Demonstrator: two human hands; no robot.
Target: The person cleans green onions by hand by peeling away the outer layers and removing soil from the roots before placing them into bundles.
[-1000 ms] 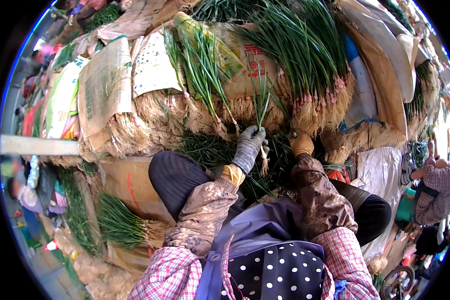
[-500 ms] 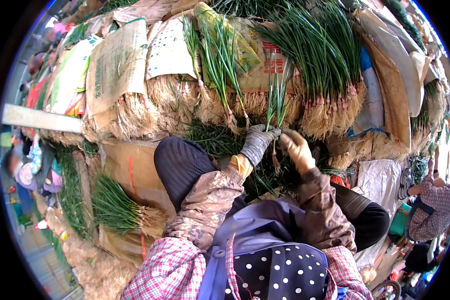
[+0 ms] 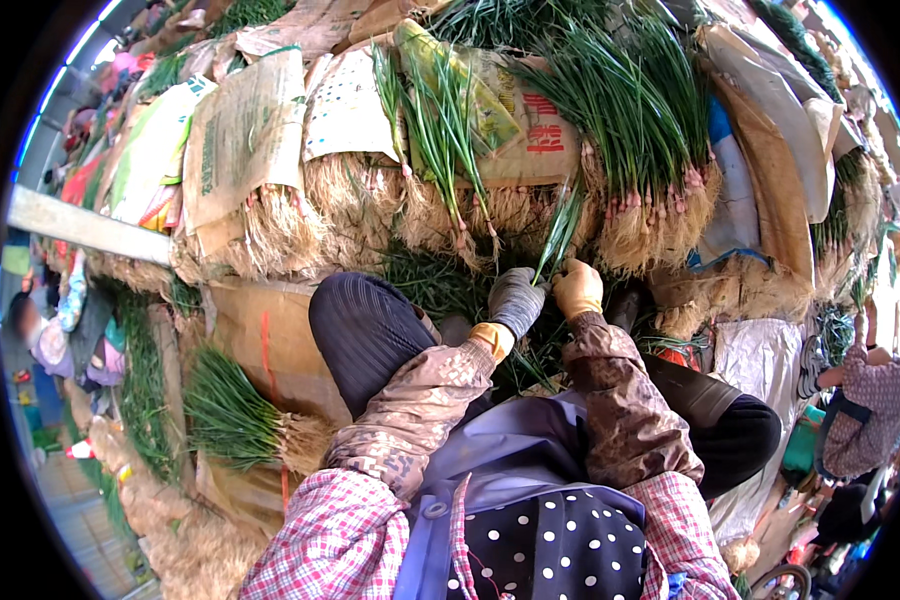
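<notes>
My left hand [image 3: 518, 300], in a grey knitted glove, is closed around the lower part of a few green scallion stalks [image 3: 562, 228]. The leaves point up and away from me; the root end is hidden by my hands. Close on the right, my right hand [image 3: 578, 289], in a yellowish glove, is curled beside the same stalks, its fingertips partly hidden. Beyond my hands lies a thick bundle of scallions [image 3: 655, 120] with pink bulbs and pale roots. Some loose scallions [image 3: 448, 140] rest left of it on the covered pile.
Sacking [image 3: 245, 125] covers long rows of rooted scallions beyond my knees. Another scallion bundle [image 3: 235, 410] lies on brown sheeting at my left. Loose green leaves [image 3: 425, 285] litter the ground between my legs. Another person [image 3: 870, 400] sits at the far right; a pale beam [image 3: 85, 222] juts in from the left.
The held stalks have tilted to the right and sit lower in my left hand; the roots that hung below are out of sight. My right hand has drawn in and curled.
</notes>
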